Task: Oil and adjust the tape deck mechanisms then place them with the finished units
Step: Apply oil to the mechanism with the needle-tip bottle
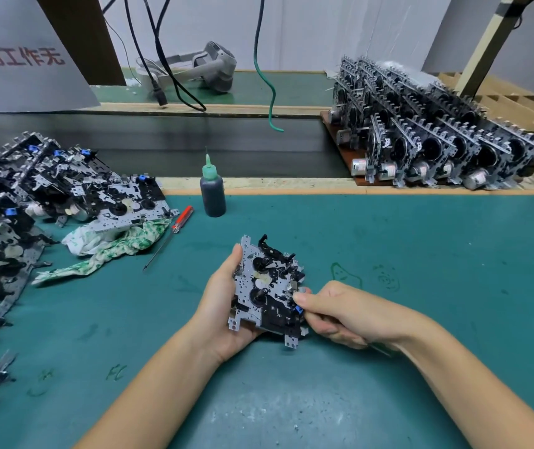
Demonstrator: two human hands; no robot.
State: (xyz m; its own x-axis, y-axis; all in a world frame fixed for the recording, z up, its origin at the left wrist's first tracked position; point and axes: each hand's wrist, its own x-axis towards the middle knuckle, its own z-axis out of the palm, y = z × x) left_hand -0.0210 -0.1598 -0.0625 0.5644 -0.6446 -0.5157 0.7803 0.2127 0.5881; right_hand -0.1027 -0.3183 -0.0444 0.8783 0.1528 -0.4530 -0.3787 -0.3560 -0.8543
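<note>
Fingers of the left hand (223,306) curl round the tape deck mechanism (269,286), cradling its stamped plate edge, while the right hand (333,311) pinches a small part at its three o'clock side. It looks light, stiff, sharp-edged; hold the rim, not the levers. Oil bottle (213,189) at eleven o'clock; finished units (437,134) at one o'clock on the counter (421,286).

My teal-green matted worktop (421,286) carries a silver-and-black metal tape deck mechanism (267,288) with a small blue part. Far left lie a white rag with green leaf print (113,246) and a red-handled screwdriver (181,219). The dark oil bottle (213,192) has a green nozzle.
</note>
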